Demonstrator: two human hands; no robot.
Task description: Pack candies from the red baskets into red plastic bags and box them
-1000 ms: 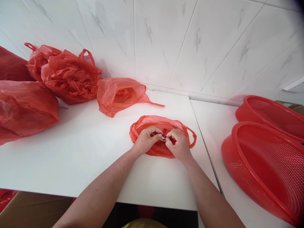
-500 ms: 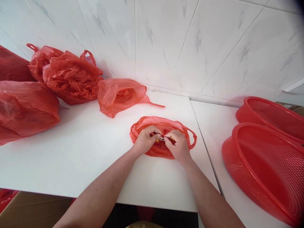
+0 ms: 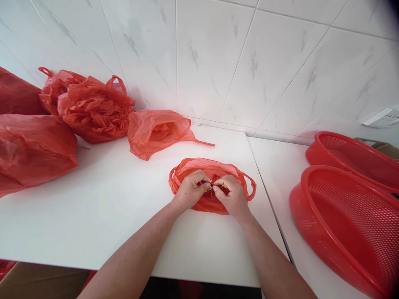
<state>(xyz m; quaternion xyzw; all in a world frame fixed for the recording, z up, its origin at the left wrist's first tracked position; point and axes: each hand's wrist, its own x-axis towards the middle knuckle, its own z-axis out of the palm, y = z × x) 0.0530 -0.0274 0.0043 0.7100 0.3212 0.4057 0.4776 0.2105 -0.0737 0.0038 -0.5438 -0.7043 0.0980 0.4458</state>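
Hands (image 3: 190, 190) (image 3: 232, 194), two, pinch perhaps one item (image 3: 211, 188) over one open bag (image 3: 205, 163).

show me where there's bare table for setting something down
Widest: the white table left of the left forearm, in front of the bulging red bag. Smaller: between that and the right forearm, before the open bag. Crowded: back left, heaped bags; right, red baskets.

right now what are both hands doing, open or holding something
Left hand: closed, fingertips pinching a small item over the open red bag.
Right hand: closed, pinching at the same spot; item mostly hidden.
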